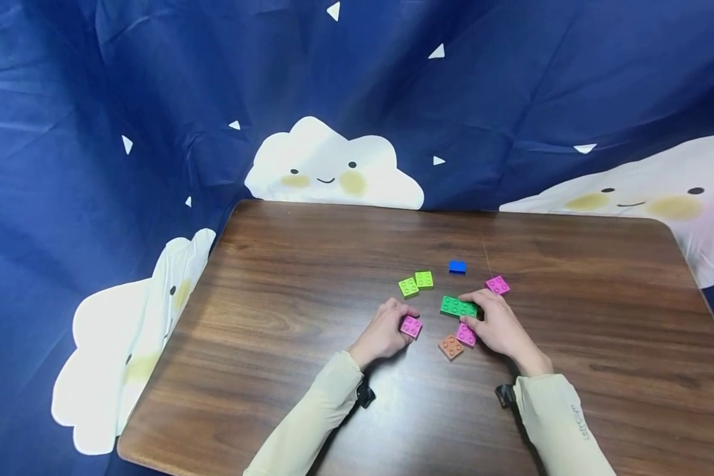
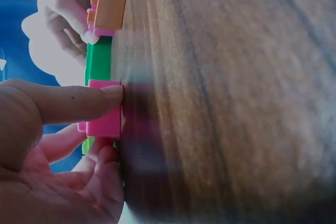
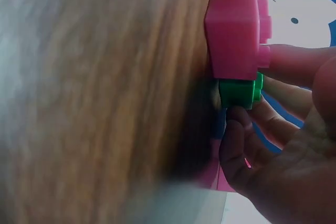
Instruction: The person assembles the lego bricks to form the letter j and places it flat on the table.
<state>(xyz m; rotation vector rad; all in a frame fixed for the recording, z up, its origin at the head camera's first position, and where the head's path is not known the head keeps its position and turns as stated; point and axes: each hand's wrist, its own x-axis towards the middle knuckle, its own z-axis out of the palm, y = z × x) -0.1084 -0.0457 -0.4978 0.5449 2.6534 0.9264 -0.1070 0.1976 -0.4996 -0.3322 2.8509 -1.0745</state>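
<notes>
While the left hand [image 1: 384, 335] pinches a pink brick [image 1: 411, 326] and the right hand [image 1: 501, 326] a green brick [image 1: 452, 306], none look stacked.

Across the back hangs a deep blue cloth [image 1: 470, 92], creased and rippling, with little white triangles [image 1: 437, 51] scattered over it. Front and centre, a smiling white cloud [image 1: 330, 149] sits just above the far table edge, yellow patches on its cheeks! Over on the right, a second smiling cloud [image 1: 648, 182] spreads wide; down the left side, a third cloud [image 1: 104, 330] bends with the folds. Below them all, the brown wood-grain table [image 1: 297, 264], rounded at its corners, catches a pale sheen.
</notes>
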